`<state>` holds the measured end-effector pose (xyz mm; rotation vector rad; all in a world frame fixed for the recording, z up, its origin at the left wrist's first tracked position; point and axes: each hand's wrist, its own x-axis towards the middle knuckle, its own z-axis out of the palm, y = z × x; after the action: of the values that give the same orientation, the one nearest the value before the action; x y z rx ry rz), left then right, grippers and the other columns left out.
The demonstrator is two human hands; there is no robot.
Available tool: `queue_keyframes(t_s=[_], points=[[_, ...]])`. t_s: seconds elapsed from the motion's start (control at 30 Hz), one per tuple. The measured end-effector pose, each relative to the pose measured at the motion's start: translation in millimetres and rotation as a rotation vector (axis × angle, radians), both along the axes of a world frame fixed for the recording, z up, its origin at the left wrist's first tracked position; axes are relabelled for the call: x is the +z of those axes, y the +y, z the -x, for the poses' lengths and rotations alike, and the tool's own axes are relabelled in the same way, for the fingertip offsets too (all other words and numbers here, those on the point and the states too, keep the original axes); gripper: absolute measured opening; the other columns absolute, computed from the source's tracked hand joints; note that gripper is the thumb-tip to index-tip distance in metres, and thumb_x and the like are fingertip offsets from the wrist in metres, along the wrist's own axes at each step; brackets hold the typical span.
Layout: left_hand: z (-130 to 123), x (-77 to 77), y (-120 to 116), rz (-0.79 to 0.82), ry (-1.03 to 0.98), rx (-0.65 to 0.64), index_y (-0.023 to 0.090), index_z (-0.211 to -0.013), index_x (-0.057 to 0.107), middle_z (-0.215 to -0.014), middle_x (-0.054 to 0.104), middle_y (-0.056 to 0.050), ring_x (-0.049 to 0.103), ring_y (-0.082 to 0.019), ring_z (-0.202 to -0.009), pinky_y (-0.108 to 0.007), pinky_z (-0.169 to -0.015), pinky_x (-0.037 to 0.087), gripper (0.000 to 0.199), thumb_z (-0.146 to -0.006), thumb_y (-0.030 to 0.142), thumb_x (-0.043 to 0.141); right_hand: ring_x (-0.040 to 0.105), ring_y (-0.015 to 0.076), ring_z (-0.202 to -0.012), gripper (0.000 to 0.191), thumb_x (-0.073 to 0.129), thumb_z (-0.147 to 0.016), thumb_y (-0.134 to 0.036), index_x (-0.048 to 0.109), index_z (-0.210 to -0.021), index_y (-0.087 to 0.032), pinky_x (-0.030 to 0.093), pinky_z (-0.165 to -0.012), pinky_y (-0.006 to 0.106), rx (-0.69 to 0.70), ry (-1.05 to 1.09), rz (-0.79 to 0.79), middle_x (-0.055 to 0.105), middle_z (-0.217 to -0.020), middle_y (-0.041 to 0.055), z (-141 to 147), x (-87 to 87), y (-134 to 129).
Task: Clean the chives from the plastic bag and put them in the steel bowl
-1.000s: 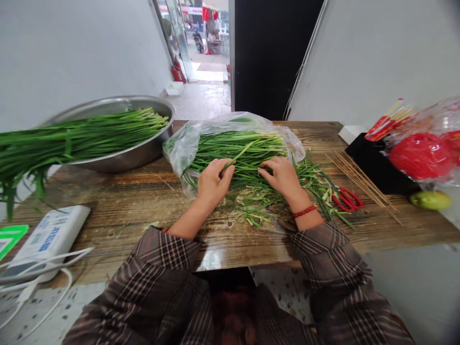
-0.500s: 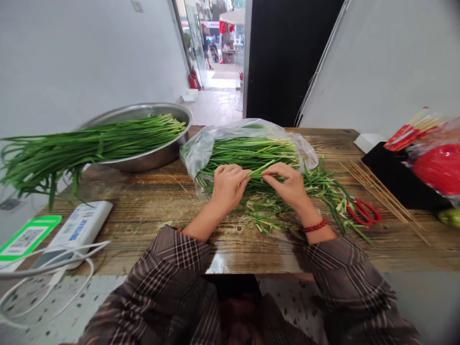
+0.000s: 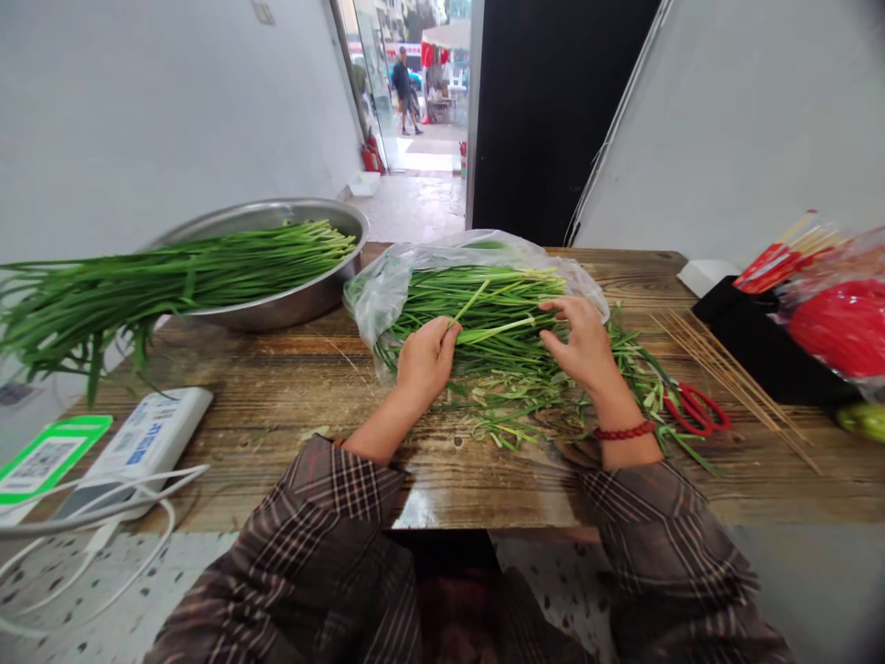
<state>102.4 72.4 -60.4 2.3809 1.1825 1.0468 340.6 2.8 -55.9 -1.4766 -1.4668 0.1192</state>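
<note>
My left hand (image 3: 427,358) is closed on a few green stalks, whose pale ends stick out to the upper right. To its right, my right hand (image 3: 583,343) has its fingers apart, near the pale tips of the stalks, with nothing visible in it. Behind both hands a clear plastic bag (image 3: 382,288) lies open around a pile of long green stalks (image 3: 442,284). Loose leaf trimmings (image 3: 508,401) are scattered in front of the bag and to its right.
A steel basin (image 3: 277,304) with more green stalks stands at the left. White device (image 3: 156,429) and cables are at the front left. Red-handled scissors (image 3: 698,410), thin sticks (image 3: 733,378) and a black box (image 3: 753,346) lie right. Outside the doorway is a person (image 3: 403,88).
My hands have moved apart. The right hand has opened and gone right, off the stalks; the left has shifted slightly left and down with them. The person outside has moved right.
</note>
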Motion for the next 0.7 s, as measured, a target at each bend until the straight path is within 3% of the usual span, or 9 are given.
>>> queue_keyframes(t_s=[0.03, 0.1, 0.2, 0.3, 0.6, 0.7], points=[[0, -0.6, 1, -0.021, -0.002, 0.000, 0.019, -0.081, 0.059, -0.071, 0.058, -0.002, 0.054, -0.016, -0.068, -0.027, -0.063, 0.035, 0.029, -0.098, 0.032, 0.038, 0.060, 0.0201, -0.090, 0.034, 0.068, -0.072, -0.027, 0.065, -0.106, -0.021, 0.048, -0.081, 0.037, 0.050, 0.054, 0.030, 0.065, -0.110, 0.0083, 2, -0.6, 0], [0, -1.4, 1, -0.065, 0.006, -0.008, 0.018, -0.082, 0.060, -0.073, 0.059, -0.003, 0.055, -0.016, -0.071, -0.027, -0.065, 0.036, 0.030, -0.098, 0.031, 0.039, 0.062, 0.0171, -0.081, 0.041, 0.068, -0.074, -0.032, 0.062, -0.114, -0.022, 0.049, -0.071, 0.032, 0.170, 0.231, 0.116, 0.067, -0.102, 0.0064, 9, -1.7, 1], [-1, -0.6, 0, -0.115, 0.043, -0.030, 0.018, -0.082, 0.062, -0.077, 0.062, -0.004, 0.057, -0.017, -0.074, -0.028, -0.066, 0.037, 0.030, -0.098, 0.031, 0.039, 0.060, 0.0136, -0.068, 0.030, 0.067, -0.077, -0.040, 0.067, -0.099, -0.019, 0.045, -0.062, 0.027, 0.257, 0.430, 0.195, 0.068, -0.076, 0.0019, 20, -3.0, 2], [-2, 2.2, -2, -0.124, 0.099, -0.043, 0.018, -0.080, 0.062, -0.078, 0.063, -0.005, 0.058, -0.018, -0.077, -0.029, -0.066, 0.036, 0.030, -0.097, 0.030, 0.041, 0.058, 0.0124, -0.063, 0.025, 0.068, -0.077, -0.042, 0.069, -0.085, -0.018, 0.043, -0.059, 0.026, 0.242, 0.482, 0.191, 0.068, -0.070, 0.0015, 26, -4.6, 3], [-7, 2.2, -7, 0.027, 0.203, -0.312, 0.019, -0.080, 0.058, -0.077, 0.061, -0.003, 0.058, -0.017, -0.074, -0.027, -0.067, 0.039, 0.025, -0.096, 0.025, 0.041, 0.064, 0.0148, -0.073, 0.022, 0.059, -0.085, -0.040, 0.069, -0.088, -0.020, 0.049, -0.070, 0.029, 0.248, 0.335, 0.091, 0.071, -0.079, 0.0021, 34, -6.4, 3], [-7, -0.5, -5, 0.000, 0.173, -0.253, 0.019, -0.079, 0.054, -0.077, 0.059, -0.004, 0.056, -0.018, -0.074, -0.028, -0.067, 0.039, 0.024, -0.096, 0.028, 0.040, 0.064, 0.0144, -0.070, 0.028, 0.055, -0.087, -0.045, 0.068, -0.087, -0.020, 0.049, -0.066, 0.028, 0.112, 0.376, 0.034, 0.070, -0.077, 0.0022, 24, -3.8, 4]])
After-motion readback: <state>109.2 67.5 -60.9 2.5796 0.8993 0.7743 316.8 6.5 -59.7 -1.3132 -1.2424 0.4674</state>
